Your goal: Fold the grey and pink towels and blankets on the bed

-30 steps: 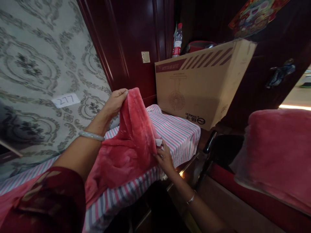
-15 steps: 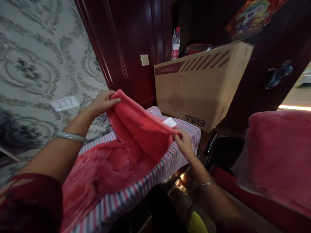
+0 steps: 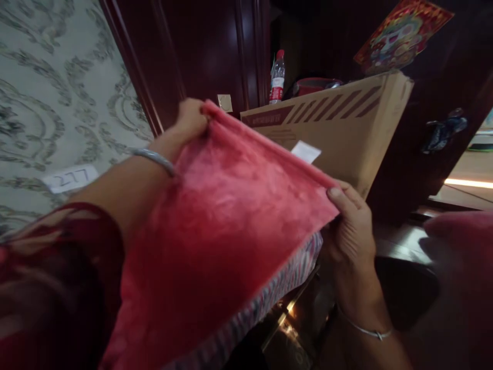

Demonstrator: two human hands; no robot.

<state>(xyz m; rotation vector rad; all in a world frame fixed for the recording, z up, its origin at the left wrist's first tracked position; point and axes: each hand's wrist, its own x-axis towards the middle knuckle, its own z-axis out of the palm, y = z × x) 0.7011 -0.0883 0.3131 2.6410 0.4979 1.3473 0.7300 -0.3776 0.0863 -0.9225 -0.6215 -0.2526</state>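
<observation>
A plush red-pink fabric piece [image 3: 239, 210], perhaps a cover, is stretched between my two hands. My left hand [image 3: 192, 119] grips its upper left corner in closed fingers. At the opposite upper corner, my right hand [image 3: 352, 216] pinches the edge, thumb on top. A white tag [image 3: 306, 152] sticks out from the top edge. The lower part of the fabric hangs down over a striped cloth [image 3: 246, 321] and hides much of it.
Behind the fabric stands a large cardboard box [image 3: 331, 118], with a red-capped bottle [image 3: 278, 77] at its back edge. Patterned wallpaper [image 3: 50, 97] is on the left, bearing a paper marked 277 [image 3: 71, 178]. Another pink plush item [image 3: 462, 257] is at the right.
Both hands have lifted the fabric's top edge up and closer, the right hand moving right. The fabric, folded and slack before, is now spread out taut, covering more of the striped cloth.
</observation>
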